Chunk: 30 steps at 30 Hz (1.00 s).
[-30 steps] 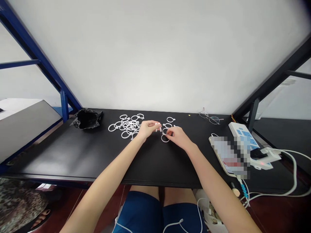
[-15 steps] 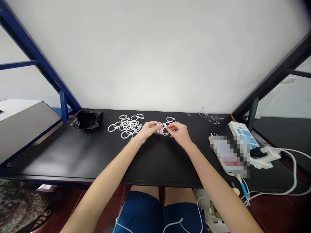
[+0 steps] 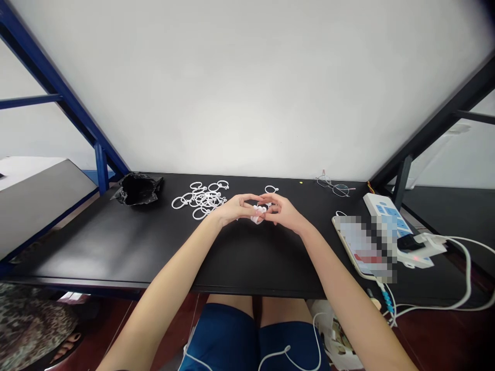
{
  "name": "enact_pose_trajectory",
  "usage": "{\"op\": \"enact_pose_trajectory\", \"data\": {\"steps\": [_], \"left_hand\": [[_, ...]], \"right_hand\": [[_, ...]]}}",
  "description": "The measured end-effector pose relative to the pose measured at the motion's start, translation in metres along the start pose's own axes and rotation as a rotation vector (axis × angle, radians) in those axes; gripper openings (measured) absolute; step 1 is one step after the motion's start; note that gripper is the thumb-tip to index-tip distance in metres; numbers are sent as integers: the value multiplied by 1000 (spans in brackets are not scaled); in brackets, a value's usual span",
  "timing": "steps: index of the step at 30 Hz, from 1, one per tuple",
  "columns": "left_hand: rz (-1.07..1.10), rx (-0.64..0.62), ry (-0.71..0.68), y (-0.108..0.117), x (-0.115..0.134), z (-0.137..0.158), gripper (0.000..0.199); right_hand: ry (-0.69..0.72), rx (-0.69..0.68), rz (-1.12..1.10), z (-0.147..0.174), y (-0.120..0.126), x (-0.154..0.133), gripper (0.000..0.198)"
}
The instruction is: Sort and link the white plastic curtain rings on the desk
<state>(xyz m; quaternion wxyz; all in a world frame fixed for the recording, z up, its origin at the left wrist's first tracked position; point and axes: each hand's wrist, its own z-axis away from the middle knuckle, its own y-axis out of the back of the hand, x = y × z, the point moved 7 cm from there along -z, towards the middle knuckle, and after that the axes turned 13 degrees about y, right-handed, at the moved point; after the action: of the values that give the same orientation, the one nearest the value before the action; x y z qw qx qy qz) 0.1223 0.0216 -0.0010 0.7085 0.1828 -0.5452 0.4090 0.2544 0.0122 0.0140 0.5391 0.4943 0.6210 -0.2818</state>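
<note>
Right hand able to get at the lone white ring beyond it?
Likely yes: the right hand is close to the lone white ring, with nothing visible blocking it. Its fingers are at the bunched rings, though, so may need freeing first.

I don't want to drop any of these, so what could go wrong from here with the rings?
The white rings bunched between the left hand and right hand may slip, as they sit near the fingertips. The overlapping pile of rings, close to the left hand, could snag or scatter if brushed. The right forearm passes near the phone, so it might nudge it.
</note>
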Motion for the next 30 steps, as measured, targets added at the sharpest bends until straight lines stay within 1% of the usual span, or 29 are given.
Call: {"op": "enact_pose_trajectory", "data": {"steps": [2, 4, 7, 10, 12, 14, 16, 19, 21, 22, 24, 25, 26, 27, 30], "left_hand": [[36, -79, 34, -2, 0, 3, 63], [80, -140, 53, -1, 0, 6, 61], [117, -209, 66, 0, -2, 7, 58], [117, -320, 65, -6, -4, 8, 62], [104, -402, 55, -12, -5, 10, 63], [102, -431, 22, -16, -2, 12, 60], [107, -387, -49, -14, 4, 12, 55], [26, -212, -209, -6, 16, 10, 51], [-140, -54, -310, -2, 21, 9, 48], [-245, 36, -356, -1, 23, 9, 46], [-440, 202, -432, 0, 26, 10, 38], [-508, 262, -459, 0, 26, 10, 35], [-551, 298, -473, 0, 27, 11, 33], [-570, 302, -475, 0, 27, 11, 32], [-566, 193, -427, -3, 26, 10, 34]], "right_hand": [[-68, -113, -92, 3, -11, -1, 52], [-117, -193, -214, 7, -21, -2, 44], [-160, -252, -410, 10, -32, -1, 35], [-206, -362, -577, 15, -45, 4, 28], [-220, -439, -665, 19, -53, 6, 28], [-204, -452, -716, 19, -56, 6, 31], [-174, -373, -708, 15, -51, 5, 33], [-133, -156, -570, 6, -32, 3, 29], [-103, -36, -445, 3, -21, 1, 27], [-89, -1, -390, 2, -18, 1, 27], [-70, 22, -312, 1, -16, 1, 28], [-66, 18, -287, 1, -17, 2, 29], [-64, 10, -268, 1, -18, 3, 30], [-65, 4, -255, 1, -20, 4, 30], [-73, -20, -241, 2, -23, 7, 32]]}}
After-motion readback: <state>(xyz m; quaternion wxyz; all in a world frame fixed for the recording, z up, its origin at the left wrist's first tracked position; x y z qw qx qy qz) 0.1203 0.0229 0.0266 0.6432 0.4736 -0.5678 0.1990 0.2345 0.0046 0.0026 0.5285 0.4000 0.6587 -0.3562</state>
